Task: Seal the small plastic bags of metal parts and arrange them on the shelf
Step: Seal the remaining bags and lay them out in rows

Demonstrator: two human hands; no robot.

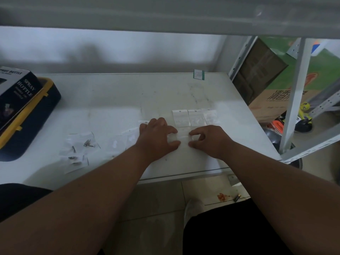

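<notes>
- A small clear bag [183, 138] lies flat on the white shelf [114, 100] directly between the two hands, its long axis running roughly away from the person toward the row behind it.
- The left hand [158, 135] is on the bag's left edge, thumb and a fingertip pinching or pressing that side; the remaining fingers are curled over the shelf.
- The right hand [207, 138] mirrors it on the right edge, thumb low and forefinger high, both touching the plastic. Whether each hand truly grips the bag or only presses it down is hard to tell through the clear film.
- Both hands are equally near the bag; neither has the advantage of reach.
- Just beyond the fingertips, three finished bags [195, 117] sit side by side in a neat row, so the bag in hand looks set to join them once its strip is pressed closed.
- To the left, well apart from the hands, a loose heap of open bags with metal parts [79, 150] waits, with a few empty-looking bags [125, 140] between the heap and the left wrist.
- Both forearms reach straight forward and converge on the bag, wrists low over the shelf.
- A spray bottle box [16, 92] rests on a yellow-trimmed case [36, 115] at far left.
</notes>
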